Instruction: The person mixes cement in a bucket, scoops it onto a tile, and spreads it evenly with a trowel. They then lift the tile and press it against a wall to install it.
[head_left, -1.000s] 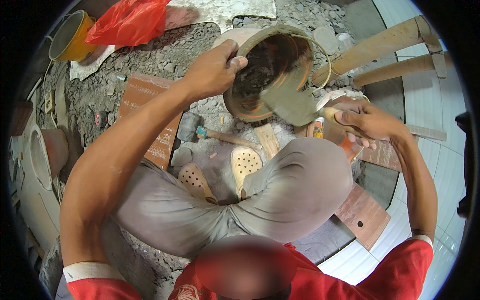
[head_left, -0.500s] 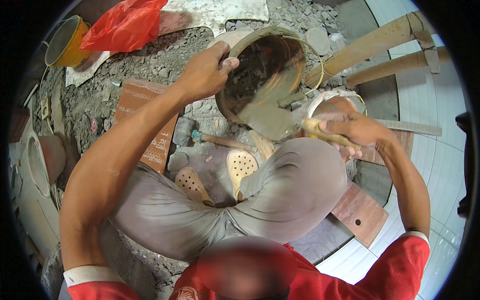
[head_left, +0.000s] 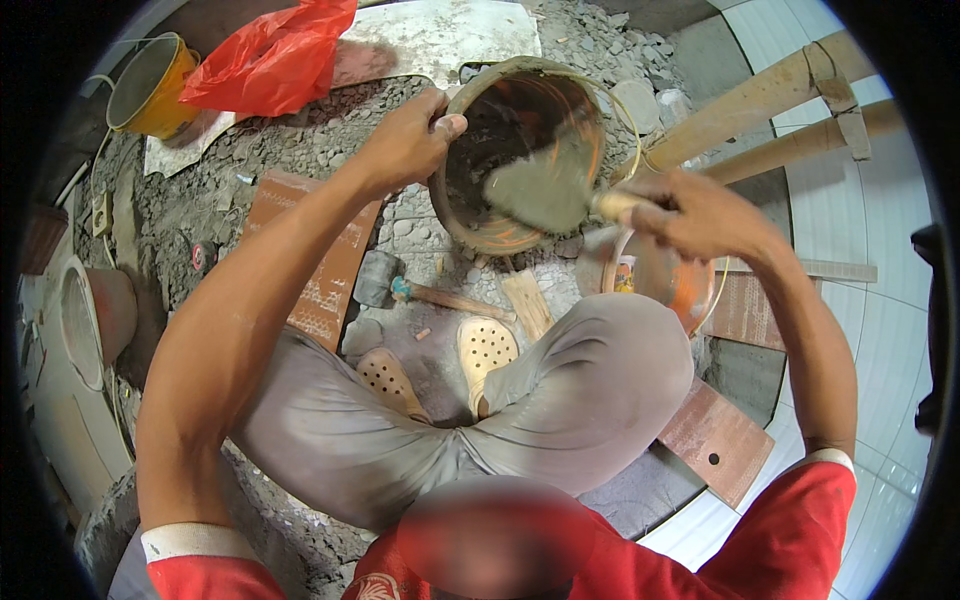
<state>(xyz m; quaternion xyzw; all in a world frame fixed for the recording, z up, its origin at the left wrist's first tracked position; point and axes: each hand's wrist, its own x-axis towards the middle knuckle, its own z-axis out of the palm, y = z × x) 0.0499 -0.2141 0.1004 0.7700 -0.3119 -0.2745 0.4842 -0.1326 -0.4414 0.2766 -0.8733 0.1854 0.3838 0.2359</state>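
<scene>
My left hand (head_left: 420, 138) grips the rim of a tilted, mortar-smeared bucket (head_left: 470, 220), its mouth turned toward me. Wrapped around the pale wooden handle of a trowel (head_left: 545, 190), my right hand (head_left: 695, 213) is slightly blurred. The trowel's blade, coated in grey wet mortar, is inside the bucket's mouth. Dark residue and orange scrape streaks show on the inner wall. Below my right hand, beside my knee, stands a second bucket (head_left: 690, 290) with an orange patch, partly hidden by my hand and knee.
A mallet (head_left: 440, 295) and a wood scrap (head_left: 527, 303) lie before my clogs. Brown tiles (head_left: 320, 290) lie left and right. Bamboo poles (head_left: 770, 100) slant in at the right. A yellow bucket (head_left: 155, 90), red plastic bag (head_left: 275, 65) and rubble fill the far left.
The trowel has moved up and left, from the bucket's lower right edge deeper into its mouth. My left hand keeps its hold on the rim. The second bucket is more exposed.
</scene>
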